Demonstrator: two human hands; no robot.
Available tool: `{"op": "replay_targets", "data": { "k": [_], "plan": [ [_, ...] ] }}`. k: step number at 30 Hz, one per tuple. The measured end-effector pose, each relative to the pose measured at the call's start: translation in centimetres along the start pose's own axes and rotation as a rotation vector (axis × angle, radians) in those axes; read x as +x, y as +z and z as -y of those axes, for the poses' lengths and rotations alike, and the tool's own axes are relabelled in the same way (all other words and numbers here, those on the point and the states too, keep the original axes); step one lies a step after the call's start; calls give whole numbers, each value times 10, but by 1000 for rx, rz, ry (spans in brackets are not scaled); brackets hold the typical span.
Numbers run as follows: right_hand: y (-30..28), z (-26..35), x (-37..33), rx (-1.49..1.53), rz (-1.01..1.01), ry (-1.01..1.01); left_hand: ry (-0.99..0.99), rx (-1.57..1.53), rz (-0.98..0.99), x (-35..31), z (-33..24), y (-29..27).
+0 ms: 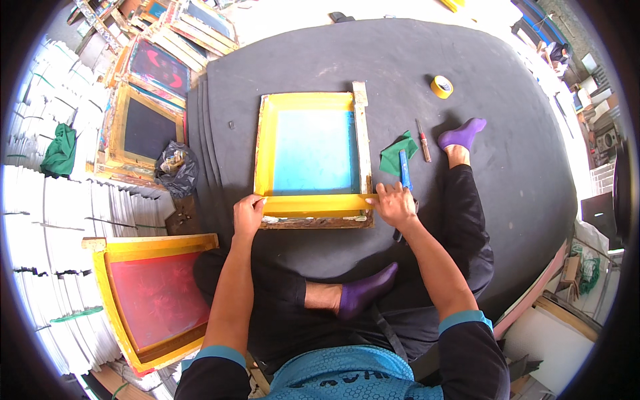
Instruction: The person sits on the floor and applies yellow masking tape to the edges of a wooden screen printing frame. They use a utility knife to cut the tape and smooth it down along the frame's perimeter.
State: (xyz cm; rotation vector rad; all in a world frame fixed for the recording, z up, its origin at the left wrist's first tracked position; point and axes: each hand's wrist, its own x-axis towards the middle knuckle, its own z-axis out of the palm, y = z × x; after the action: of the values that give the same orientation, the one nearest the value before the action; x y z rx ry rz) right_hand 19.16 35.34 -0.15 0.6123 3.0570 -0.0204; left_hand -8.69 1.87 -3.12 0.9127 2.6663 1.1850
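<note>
A wooden screen-printing frame [365, 147] with a light blue mesh [313, 150] lies flat in front of me, its inner borders covered in yellow tape. Across its near side stretches a strip of yellow tape [317, 204]. My left hand [248, 215] pinches the strip's left end at the frame's near left corner. At the near right corner, my right hand [396, 205] has its fingers closed on the other end. Just beyond my right hand lies a blue-handled tool [405, 170], partly over a green cloth [393, 157].
A yellow tape roll [441, 87] and a thin tool with a reddish handle [425, 145] rest on the dark mat [293, 57]. A red-mesh frame [157, 293] leans at my left, near paper stacks [67, 220], more frames [150, 127] and a black plastic bag [177, 170].
</note>
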Motion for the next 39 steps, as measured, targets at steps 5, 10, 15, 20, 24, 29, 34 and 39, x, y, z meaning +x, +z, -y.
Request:
{"op": "replay_targets", "data": {
  "k": [5, 10, 15, 20, 24, 29, 34, 39],
  "plan": [
    [-1, 12, 6, -171, 19, 116, 57, 27, 0, 1, 4, 1],
    [-12, 15, 8, -149, 16, 190, 57, 74, 2, 1, 2, 1],
    [-21, 28, 0, -87, -25, 207, 69, 38, -4, -2, 5, 0],
    [0, 31, -11, -52, -98, 67, 63, 27, -8, -1, 1, -1],
    [15, 45, -31, 14, -45, 30, 15, 14, 4, -2, -1, 0],
    [-13, 42, -20, 93, -128, 68, 32, -1, -34, -3, 5, -3],
    [-6, -34, 24, 294, -207, 433, 26, -40, -1, -1, 2, 0],
    [10, -91, 45, 372, 79, 591, 15, -63, -20, -2, 3, -3]
  ]
}}
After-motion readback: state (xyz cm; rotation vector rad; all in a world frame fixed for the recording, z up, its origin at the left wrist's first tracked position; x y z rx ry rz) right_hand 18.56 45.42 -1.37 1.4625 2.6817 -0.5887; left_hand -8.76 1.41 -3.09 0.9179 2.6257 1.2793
